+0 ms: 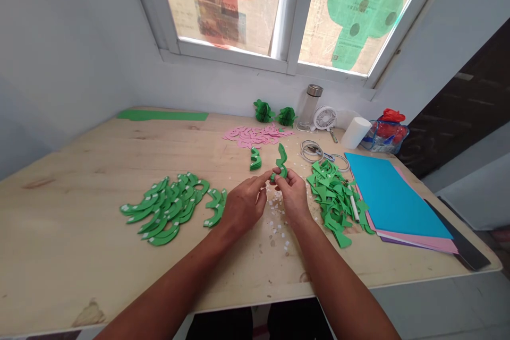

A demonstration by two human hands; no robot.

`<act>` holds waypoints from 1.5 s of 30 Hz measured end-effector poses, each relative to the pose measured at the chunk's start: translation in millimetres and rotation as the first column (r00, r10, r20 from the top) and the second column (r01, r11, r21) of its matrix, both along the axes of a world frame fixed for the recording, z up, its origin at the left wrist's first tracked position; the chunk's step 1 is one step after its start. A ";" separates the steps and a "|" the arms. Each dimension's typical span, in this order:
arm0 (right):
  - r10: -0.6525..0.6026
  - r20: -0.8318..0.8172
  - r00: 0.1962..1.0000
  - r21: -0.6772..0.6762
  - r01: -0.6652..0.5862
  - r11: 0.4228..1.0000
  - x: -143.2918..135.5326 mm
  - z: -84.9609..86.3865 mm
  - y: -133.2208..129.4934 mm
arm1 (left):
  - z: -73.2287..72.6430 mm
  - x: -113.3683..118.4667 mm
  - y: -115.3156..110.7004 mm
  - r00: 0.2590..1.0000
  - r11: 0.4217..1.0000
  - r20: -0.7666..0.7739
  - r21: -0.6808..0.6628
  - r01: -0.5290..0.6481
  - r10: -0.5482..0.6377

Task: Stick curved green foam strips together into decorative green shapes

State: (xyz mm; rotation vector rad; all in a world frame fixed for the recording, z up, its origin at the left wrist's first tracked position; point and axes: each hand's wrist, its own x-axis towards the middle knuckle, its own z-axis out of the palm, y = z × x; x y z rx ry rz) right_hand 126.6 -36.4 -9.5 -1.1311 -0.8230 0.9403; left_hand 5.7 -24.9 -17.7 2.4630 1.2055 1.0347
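Between my two hands a wavy green paper cutout (281, 155) stands up above the table. My right hand (294, 196) is closed, pinching the lower part of this cutout between thumb and fingers. Closed as well, my left hand (245, 203) meets the cutout's lower left end with its fingertips; part of that grip is hidden. Just beyond my hands lies a small stack of green cutouts (255, 159). A few green cutouts with white squares (214, 207) sit beside my left hand, and a larger heap of them (169, 207) spreads farther left.
Tiny white paper bits (283, 234) litter the table (79, 212). Green scraps (332, 196) and a white pen (354, 207) lie right, beside coloured sheets (398, 196). Behind are pink cutouts (257, 135), tape rings (312, 151), a glass bottle (309, 106), a small fan (324, 117) and a white roll (356, 133).
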 end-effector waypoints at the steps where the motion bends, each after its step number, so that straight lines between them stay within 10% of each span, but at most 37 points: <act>1: -0.002 0.001 1.000 -0.004 0.002 1.000 0.1 0.1 0.1 | 0.0 0.0 0.0 1.000 1.000 0.020 -0.013 0.005 -0.005; 16: -0.006 0.010 1.000 -0.036 0.007 0.999 2.1 -5.2 2.5 | -0.2 0.1 5.4 0.934 0.946 0.357 -0.294 0.139 -0.026; 29: 0.014 0.040 0.999 -0.076 -0.011 0.997 3.0 -6.0 1.9 | 9.4 1.3 5.4 0.753 0.780 0.633 -0.558 0.284 0.178; 45: 0.097 0.021 0.995 -0.088 -0.094 0.992 0.4 1.2 -1.3 | 6.0 -4.2 12.2 0.840 0.821 0.543 -0.473 0.321 -0.015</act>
